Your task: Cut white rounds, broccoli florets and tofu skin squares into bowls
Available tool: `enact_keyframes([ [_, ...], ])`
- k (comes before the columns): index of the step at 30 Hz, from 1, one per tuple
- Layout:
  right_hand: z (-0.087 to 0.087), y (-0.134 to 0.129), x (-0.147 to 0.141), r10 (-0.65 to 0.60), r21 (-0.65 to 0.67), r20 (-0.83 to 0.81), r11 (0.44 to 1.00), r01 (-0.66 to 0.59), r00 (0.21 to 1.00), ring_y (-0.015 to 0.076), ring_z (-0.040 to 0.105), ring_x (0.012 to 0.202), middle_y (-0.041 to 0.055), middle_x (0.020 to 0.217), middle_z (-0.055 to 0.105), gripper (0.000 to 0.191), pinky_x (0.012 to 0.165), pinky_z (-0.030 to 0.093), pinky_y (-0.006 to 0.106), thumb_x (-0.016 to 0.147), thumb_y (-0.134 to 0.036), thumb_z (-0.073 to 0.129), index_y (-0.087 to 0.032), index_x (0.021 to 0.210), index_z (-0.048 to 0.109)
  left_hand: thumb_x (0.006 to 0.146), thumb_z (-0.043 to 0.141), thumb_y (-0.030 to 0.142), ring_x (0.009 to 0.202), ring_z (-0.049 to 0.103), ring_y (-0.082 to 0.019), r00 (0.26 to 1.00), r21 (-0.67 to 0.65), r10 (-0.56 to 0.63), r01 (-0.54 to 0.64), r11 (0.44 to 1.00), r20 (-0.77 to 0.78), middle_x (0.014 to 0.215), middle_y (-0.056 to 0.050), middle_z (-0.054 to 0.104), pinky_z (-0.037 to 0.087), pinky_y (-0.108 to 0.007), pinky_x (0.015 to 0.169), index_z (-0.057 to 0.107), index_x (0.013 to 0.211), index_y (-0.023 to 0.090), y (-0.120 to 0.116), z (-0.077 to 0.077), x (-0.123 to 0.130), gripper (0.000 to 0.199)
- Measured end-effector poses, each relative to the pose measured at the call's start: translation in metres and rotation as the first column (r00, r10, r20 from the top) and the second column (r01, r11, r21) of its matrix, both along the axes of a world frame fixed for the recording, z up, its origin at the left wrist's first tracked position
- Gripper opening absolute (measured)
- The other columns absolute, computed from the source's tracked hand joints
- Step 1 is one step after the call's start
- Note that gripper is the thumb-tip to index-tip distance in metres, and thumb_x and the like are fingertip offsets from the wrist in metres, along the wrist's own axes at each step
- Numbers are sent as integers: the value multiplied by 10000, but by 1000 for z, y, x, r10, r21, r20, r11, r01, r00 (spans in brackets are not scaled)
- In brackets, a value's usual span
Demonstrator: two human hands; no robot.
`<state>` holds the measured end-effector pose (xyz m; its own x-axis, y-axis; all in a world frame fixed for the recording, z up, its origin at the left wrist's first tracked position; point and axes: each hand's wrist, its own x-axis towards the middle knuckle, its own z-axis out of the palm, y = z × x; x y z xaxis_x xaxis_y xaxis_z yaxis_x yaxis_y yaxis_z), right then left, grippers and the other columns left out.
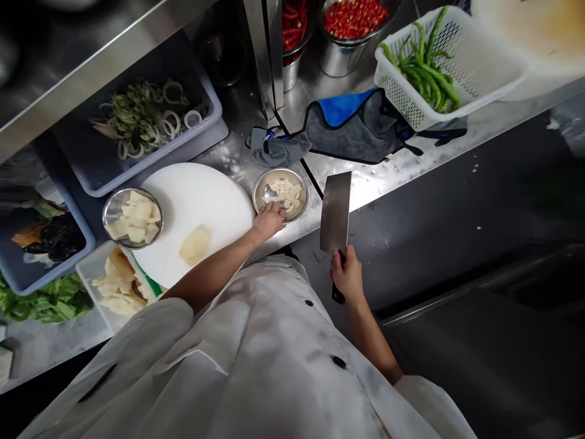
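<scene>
My right hand (348, 274) is wrapped round the black handle of a cleaver (336, 210), whose broad blade points up and away from me over the counter's front edge. My left hand (269, 221) rests at the near rim of a small steel bowl (299, 214) with pale sliced pieces (287, 194) in it. Its fingers are partly spread, and nothing is visible in them. On the round white cutting board (205, 195) lies one pale peeled piece (195, 245). A second steel bowl (109, 224), holding pale chunks (138, 214), stands at the board's left edge.
Grey-blue cloths (351, 131) lie beyond the small bowl. A white basket (484, 91) of green chillies and bowls of red chillies (354, 18) stand farther back. Bins (155, 167) and a clear container (98, 299) flank the board. A metal shelf (91, 58) overhangs the left.
</scene>
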<state>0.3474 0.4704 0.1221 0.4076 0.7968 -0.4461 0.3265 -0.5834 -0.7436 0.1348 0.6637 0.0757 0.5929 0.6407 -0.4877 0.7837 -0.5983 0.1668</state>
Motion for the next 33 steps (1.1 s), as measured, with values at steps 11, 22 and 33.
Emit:
enact_keyframes([
  [11,-4,14,14,0,-23,-2,1000,0,1000,140,527,388,-71,527,545,338,454,396,252,965,-568,493,-274,856,366,992,557,434,1430,368,-391,939,39,334,-338,940,88,1534,-182,475,361,-518,1197,779,1078,121,1,-13,11,393],
  [22,-1,20,12,21,-32,-20,999,-21,1000,141,532,394,-70,528,542,320,447,394,250,962,-539,501,-275,842,366,964,519,234,1275,546,-306,943,67,325,-329,942,69,1304,-125,673,436,-452,1044,656,1286,207,5,-19,11,351],
  [33,1,23,12,20,-46,-31,999,-22,999,136,535,387,-75,544,540,292,436,397,244,955,-511,500,-271,848,371,980,535,524,1297,509,-340,927,57,371,-373,926,51,1353,-99,637,433,-481,1042,617,1385,326,6,-13,17,459],
])
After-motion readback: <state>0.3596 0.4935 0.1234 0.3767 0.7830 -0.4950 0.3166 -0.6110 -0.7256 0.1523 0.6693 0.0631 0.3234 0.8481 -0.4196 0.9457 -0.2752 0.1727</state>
